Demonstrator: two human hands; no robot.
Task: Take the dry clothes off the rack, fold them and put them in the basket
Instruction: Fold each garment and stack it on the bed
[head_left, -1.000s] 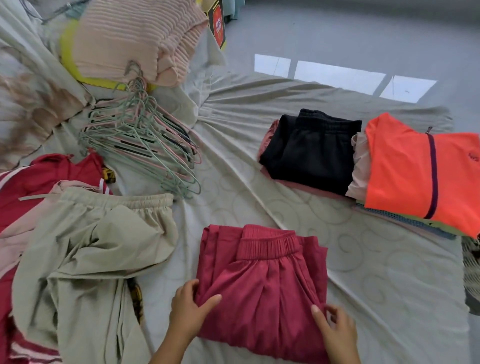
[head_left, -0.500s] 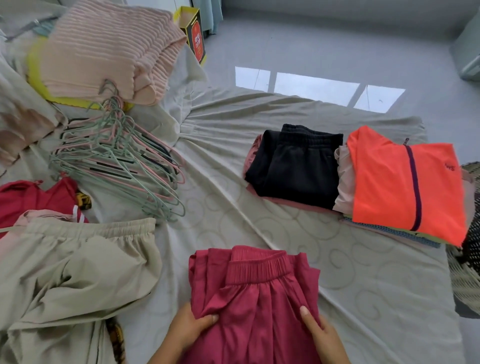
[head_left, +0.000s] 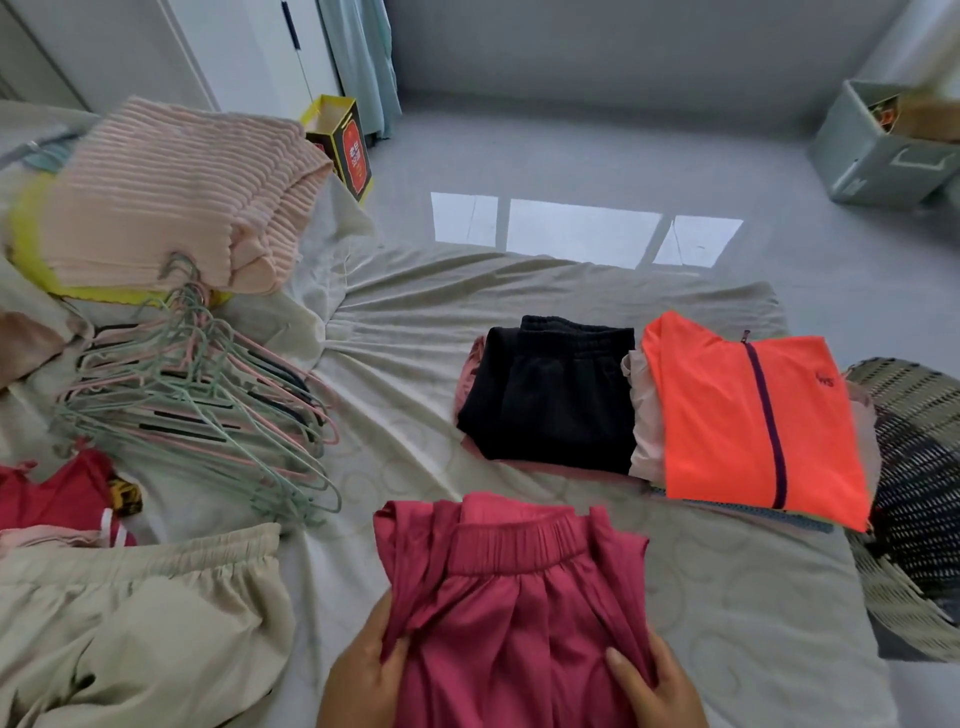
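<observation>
**Maroon shorts held by both side edges at the near border of the sheet**

Far left: beige trousers (head_left: 140, 613) spread unfolded, cut off by the left and lower borders of the view. Above them, a red garment (head_left: 62, 493), a fan of hangers (head_left: 197, 395) and a folded pink ribbed cloth (head_left: 171, 192) at the far corner.

Centre: bare band of sheet (head_left: 415, 405) between the hangers and the folded piles, unobstructed from near edge to far hem.

Near centre: maroon shorts (head_left: 514, 597), waistband away from the viewer. Left side edge pinched by the left hand (head_left: 363, 670), right side edge by the right hand (head_left: 649, 686). Each thumb on top, fingers tucked behind the cloth.

Beyond, right of centre: folded black garment (head_left: 550, 395) touching a folded orange top (head_left: 743, 415), the latter reaching the sheet's right edge.

Far right: woven basket (head_left: 914, 415) just beside that edge, partly cut off.
</observation>
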